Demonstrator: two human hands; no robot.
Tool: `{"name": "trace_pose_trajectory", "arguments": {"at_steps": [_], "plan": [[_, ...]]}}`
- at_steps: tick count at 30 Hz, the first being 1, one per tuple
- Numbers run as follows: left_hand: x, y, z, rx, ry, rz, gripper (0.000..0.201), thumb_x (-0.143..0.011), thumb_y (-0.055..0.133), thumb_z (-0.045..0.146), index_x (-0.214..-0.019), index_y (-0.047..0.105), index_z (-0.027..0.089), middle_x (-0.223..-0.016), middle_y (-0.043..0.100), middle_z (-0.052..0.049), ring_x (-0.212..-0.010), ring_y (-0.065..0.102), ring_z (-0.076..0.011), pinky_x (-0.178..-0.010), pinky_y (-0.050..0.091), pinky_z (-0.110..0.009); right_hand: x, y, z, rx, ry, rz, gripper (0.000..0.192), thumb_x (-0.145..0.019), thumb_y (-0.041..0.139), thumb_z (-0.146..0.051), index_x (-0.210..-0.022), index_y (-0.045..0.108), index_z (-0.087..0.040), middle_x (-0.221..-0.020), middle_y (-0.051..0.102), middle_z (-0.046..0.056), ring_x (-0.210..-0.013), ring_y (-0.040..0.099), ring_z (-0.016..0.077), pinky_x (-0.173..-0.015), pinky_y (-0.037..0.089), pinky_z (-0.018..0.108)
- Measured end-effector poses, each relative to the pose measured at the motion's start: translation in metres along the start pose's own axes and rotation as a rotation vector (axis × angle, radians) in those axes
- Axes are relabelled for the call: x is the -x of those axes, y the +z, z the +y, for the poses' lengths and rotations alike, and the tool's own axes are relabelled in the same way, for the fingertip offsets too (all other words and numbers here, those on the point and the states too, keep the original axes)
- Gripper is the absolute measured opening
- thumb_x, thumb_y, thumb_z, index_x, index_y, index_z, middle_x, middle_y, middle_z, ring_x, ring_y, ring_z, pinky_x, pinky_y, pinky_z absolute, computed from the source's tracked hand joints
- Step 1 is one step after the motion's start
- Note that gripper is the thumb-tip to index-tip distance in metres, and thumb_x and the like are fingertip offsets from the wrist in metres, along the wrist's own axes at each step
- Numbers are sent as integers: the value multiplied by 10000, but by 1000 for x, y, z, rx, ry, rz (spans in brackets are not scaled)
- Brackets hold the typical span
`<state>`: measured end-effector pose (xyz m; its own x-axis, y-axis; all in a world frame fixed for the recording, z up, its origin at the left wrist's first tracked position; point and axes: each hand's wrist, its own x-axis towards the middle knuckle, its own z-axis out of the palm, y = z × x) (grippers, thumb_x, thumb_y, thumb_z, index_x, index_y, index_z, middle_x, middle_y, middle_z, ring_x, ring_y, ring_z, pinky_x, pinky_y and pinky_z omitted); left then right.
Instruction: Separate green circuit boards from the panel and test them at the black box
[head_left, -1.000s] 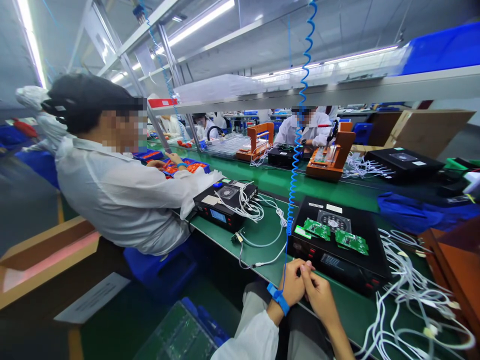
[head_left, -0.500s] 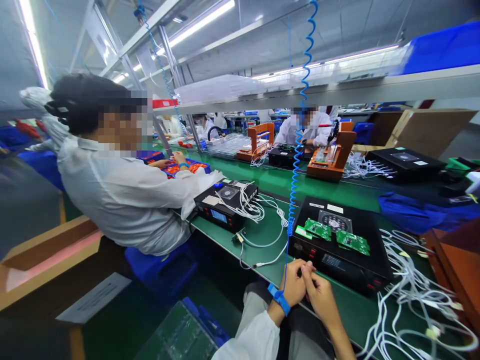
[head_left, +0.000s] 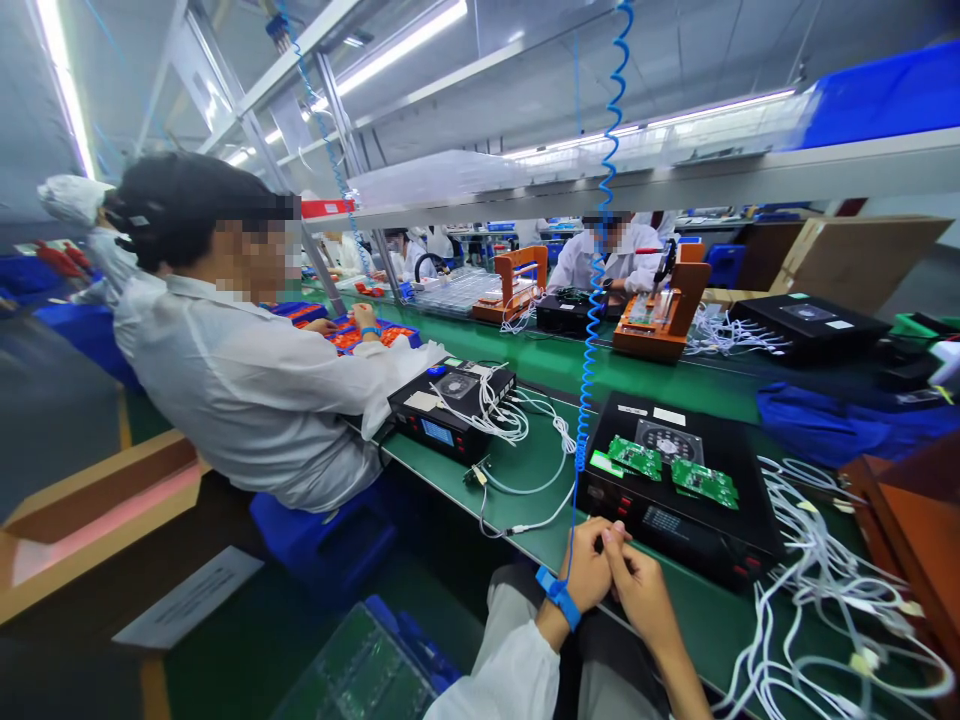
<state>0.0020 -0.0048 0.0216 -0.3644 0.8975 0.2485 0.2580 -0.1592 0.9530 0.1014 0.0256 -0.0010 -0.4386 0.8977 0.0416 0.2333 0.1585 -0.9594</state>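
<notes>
My left hand [head_left: 589, 565], with a blue wrist strap [head_left: 559, 597] round its wrist, rests at the front edge of the green table. Against it lies my right hand [head_left: 641, 590]; the fingers of both are curled and touch each other, and no object shows in them. Just beyond them stands a black box-shaped device [head_left: 694, 540] with a small display and a fan grille. On its top lie green circuit boards, some at the left [head_left: 636, 458] and a small stack at the right [head_left: 705, 483]. A coiled blue cord [head_left: 590, 350] runs up from the strap.
White cables [head_left: 810, 580] lie tangled at the right, beside an orange-brown fixture [head_left: 919, 540]. Left of me, another black device [head_left: 450, 400] carries cables. A co-worker [head_left: 247, 350] sits there, hands over blue trays of orange parts. A metal shelf [head_left: 675, 180] crosses above.
My hands have stayed as they were. The co-worker's head at the left has shifted slightly.
</notes>
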Motion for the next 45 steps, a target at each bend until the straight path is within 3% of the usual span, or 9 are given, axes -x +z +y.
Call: {"name": "trace_pose_trajectory", "arguments": {"at_steps": [45], "plan": [[1,0,-1,8,4,9,440,-997,466,458,-871,777,173,-798,712,-53,-754,618,-169,-697,446,-267,1,-1,-1,1,8,-12,593,-861,517,-692,-591,501,-164,-499,429,-5,-481,368,106,-462,313,220]]}}
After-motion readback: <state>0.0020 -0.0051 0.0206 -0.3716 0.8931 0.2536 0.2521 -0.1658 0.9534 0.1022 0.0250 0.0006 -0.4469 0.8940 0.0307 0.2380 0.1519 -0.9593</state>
